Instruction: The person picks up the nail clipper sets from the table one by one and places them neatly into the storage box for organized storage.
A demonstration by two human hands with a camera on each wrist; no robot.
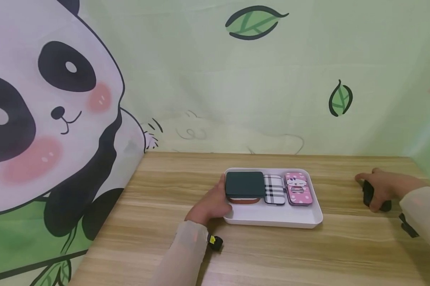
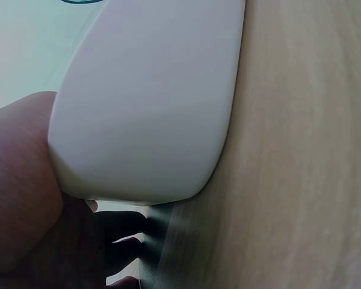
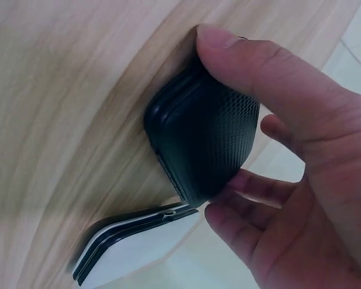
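A white tray point(image 1: 272, 217) lies on the wooden table, and my left hand point(image 1: 210, 202) grips its left end, thumb at the near corner. The tray's plain outer wall point(image 2: 147, 108) fills much of the left wrist view. Inside it are a dark green case point(image 1: 245, 184) on top of a brown and white one point(image 1: 244, 201), a plaid case point(image 1: 274, 190) and a pink cartoon-cat case point(image 1: 299, 189). Off to the right, my right hand point(image 3: 301, 150) pinches a black textured case point(image 3: 210, 129) between thumb and fingers. Near it sits a white case with dark edges point(image 3: 135, 247).
A pale green curtain point(image 1: 207, 87) with leaf drawings stands behind the table point(image 1: 179, 171). A large panda picture point(image 1: 75, 131) covers the left side. Small black wrist cameras hang below both sleeves, the left one point(image 1: 216, 242) close to the tabletop.
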